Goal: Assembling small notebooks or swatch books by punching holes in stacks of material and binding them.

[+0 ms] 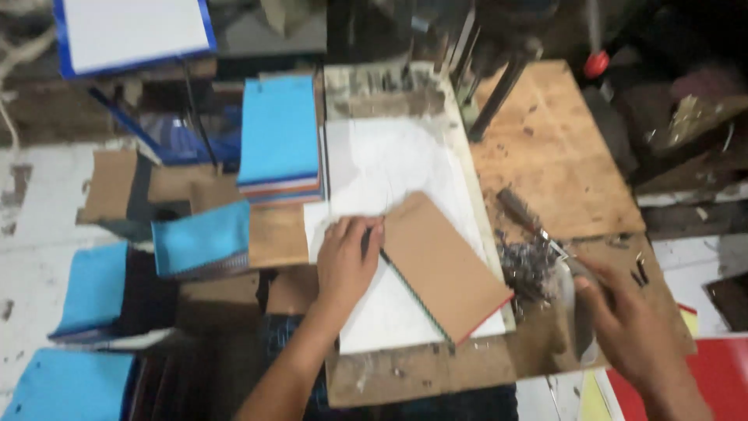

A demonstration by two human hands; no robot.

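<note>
Both hands at the brown-covered notebook

Nearest the lens, the left hand [347,261] lies flat with fingers spread lightly on the left edge of a brown-covered notebook [444,265], pressing on it rather than gripping it. That notebook sits tilted on white sheets [389,168], its long axis running from upper left to lower right, its spiral-bound edge toward the left hand, so the book lies just to the right of those fingers. Well to the right, the right hand [635,331] curls around a metal tool [573,269]; blur hides how tightly it grips. Between book and tool lies a heap of metal scraps [526,265]. Everything rests on a worn wooden workbench [557,148]. Farther left stand stacks of blue-covered notebooks [279,132], and a red sheet [717,370] shows at the lower right
</note>
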